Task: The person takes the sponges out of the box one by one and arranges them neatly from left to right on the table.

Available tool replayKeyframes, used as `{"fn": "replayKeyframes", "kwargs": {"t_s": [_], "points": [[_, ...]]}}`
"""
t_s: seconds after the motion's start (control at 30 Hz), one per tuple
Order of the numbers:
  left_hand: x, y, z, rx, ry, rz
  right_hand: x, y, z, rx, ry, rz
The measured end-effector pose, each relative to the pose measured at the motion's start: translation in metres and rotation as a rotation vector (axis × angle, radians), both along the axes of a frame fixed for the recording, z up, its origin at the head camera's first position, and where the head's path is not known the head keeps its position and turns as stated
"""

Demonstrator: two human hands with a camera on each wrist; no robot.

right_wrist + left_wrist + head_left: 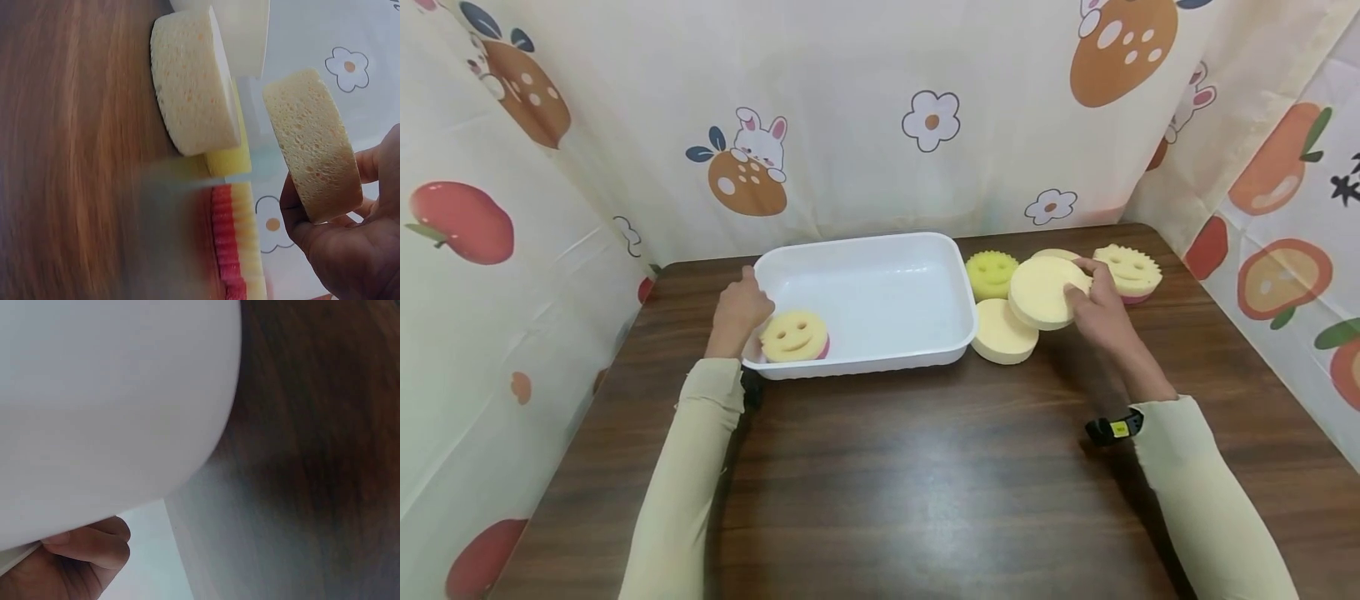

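Observation:
My right hand point(1103, 310) grips a round pale yellow sponge point(1043, 292) by its edge, thumb on its face. The right wrist view shows the sponge point(312, 144) raised, its porous side toward the camera. My left hand point(740, 310) holds the left rim of a white plastic tray point(880, 364); in the left wrist view its curled fingers point(94, 547) show at the tray's edge. A smiley-face sponge point(794, 336), yellow over pink, lies in the tray's near left corner.
Right of the tray lie another round pale sponge point(1003, 333), a greenish-yellow smiley sponge point(991, 273) and a partly hidden pale sponge point(1055, 252). Farther right is a scalloped yellow-and-pink smiley sponge point(1127, 271). A printed curtain point(850, 167) hangs behind the dark wooden table point(917, 483).

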State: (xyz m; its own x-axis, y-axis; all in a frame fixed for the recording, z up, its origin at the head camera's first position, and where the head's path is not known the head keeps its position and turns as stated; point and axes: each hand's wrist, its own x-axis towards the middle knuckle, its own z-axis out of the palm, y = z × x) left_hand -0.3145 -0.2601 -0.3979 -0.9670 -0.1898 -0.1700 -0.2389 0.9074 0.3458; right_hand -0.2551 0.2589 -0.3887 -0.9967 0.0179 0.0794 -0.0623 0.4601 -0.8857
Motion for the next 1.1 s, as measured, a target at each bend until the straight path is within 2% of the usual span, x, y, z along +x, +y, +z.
{"fn": "replayKeyframes", "kwargs": {"t_s": [0.2, 0.7, 1.1], "points": [[0.0, -0.002, 0.0, -0.002, 0.002, 0.002, 0.0, 0.008, -0.003, -0.023, -0.026, -0.007], [-0.002, -0.001, 0.0, -0.01, -0.011, 0.0, 0.001, 0.023, -0.01, 0.064, -0.04, -0.019], [-0.002, -0.002, -0.001, 0.006, -0.007, 0.003, -0.002, 0.031, -0.015, 0.094, -0.081, -0.043]]}}
